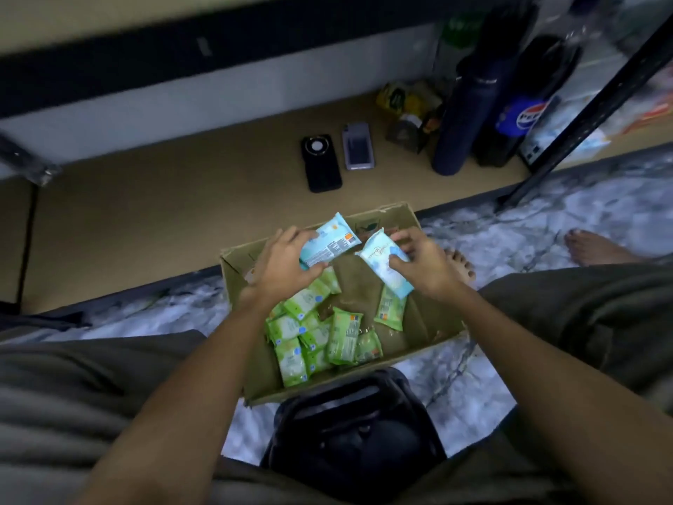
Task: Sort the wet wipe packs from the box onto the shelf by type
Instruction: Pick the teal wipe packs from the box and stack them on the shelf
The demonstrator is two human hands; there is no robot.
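Gripping one light-blue wipe pack [329, 240] in the left hand [287, 266], fingers over its far edge and thumb curled under the near edge, printed back turned up. Pinching a second light-blue wipe pack [386, 266] in the right hand [424, 266], thumb on the near face, fingers wrapped round the far side, pack slanted with its lower end toward the near right. Both held above the far half of the open cardboard box [378, 220], close beside each other but not touching. Lying loose in the near left part of the box: a heap of green wipe packs [317, 337], overlapping at odd angles, with one more green pack [389, 309] apart at the right, partly under the right hand's pack. Standing on a grey-and-white patterned floor [546, 227], just near the front edge of a low tan shelf [164, 198]. Resting on that shelf, far of the box: a black phone [321, 164] and a grey phone [358, 145] side by side, then to the right a dark blue bottle [464, 114], a Pepsi bottle [524, 116] and some yellow packets [404, 100], blurred. Showing at the right of the box, two bare feet [597, 247]; near the box, a dark bag [357, 431].
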